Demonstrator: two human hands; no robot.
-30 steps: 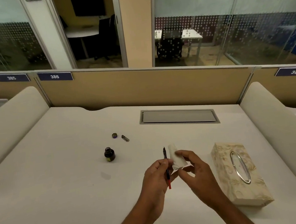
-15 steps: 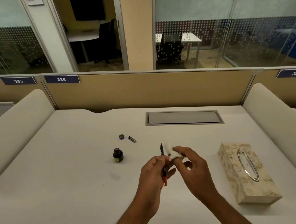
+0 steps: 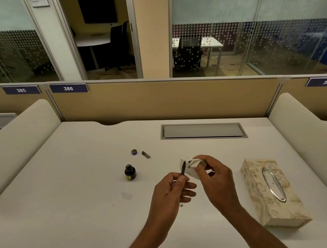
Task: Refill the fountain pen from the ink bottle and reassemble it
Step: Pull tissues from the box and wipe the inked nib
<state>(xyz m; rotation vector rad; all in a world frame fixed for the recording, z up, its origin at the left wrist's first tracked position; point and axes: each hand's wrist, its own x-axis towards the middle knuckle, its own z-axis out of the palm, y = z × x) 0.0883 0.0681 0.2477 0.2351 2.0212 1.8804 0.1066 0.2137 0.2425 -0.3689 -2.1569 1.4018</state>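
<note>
1. Your left hand [image 3: 170, 191] pinches the fountain pen [image 3: 182, 169] between thumb and fingers, above the desk [image 3: 65, 194]. The nib end points up and away from you, clear of your fingertips, and the pen's lower end shows below your palm.
2. Your right hand [image 3: 217, 180] pinches a crumpled tissue [image 3: 193, 166] between thumb and forefinger. A dark ink stain shows on the tissue near the nib.
3. The tissue sits just to the right of the nib and behind it. Whether the two actually touch cannot be told from this view.
4. The ink bottle [image 3: 130, 172] stands upright and open on the desk, to the left of your left hand and apart from it.
5. Its cap [image 3: 134, 152] lies further back on the desk, with a small dark pen part [image 3: 146, 154] lying just beside it on the right.
6. A patterned tissue box [image 3: 270, 193] lies on the desk to the right of your right hand, near it but not touching.
</note>
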